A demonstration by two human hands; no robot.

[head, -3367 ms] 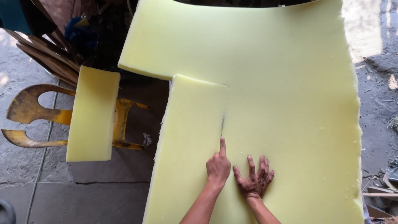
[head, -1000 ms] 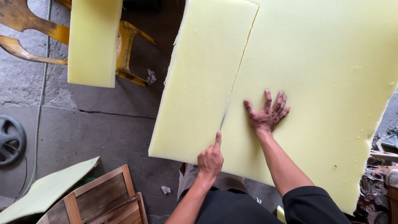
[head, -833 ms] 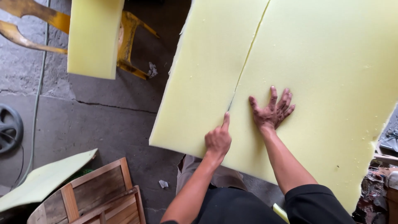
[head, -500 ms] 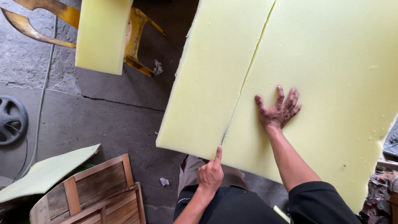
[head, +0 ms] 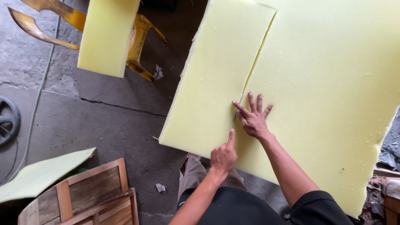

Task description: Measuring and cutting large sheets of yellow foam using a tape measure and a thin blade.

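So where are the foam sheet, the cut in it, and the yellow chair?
Foam sheet [head: 329, 96], head view, bare surface right of the cut.
Cut [head: 259, 54], head view, upper part of the slit.
Yellow chair [head: 141, 39], head view, frame right of the foam pad.

An informal upholstery or furniture workshop, probably open-air or semi-open. A large sheet of pale yellow foam [head: 325, 96], partly slit along a straight line, overlies a cracked concrete floor [head: 100, 121]. A smaller cut foam slab [head: 107, 35] rests on a worn yellow chair [head: 139, 39]. Bare wooden frames [head: 89, 193] lie at lower left beside a foam offcut [head: 41, 173]. Scraps litter the floor; debris, indistinct in this view, gathers at the right edge.
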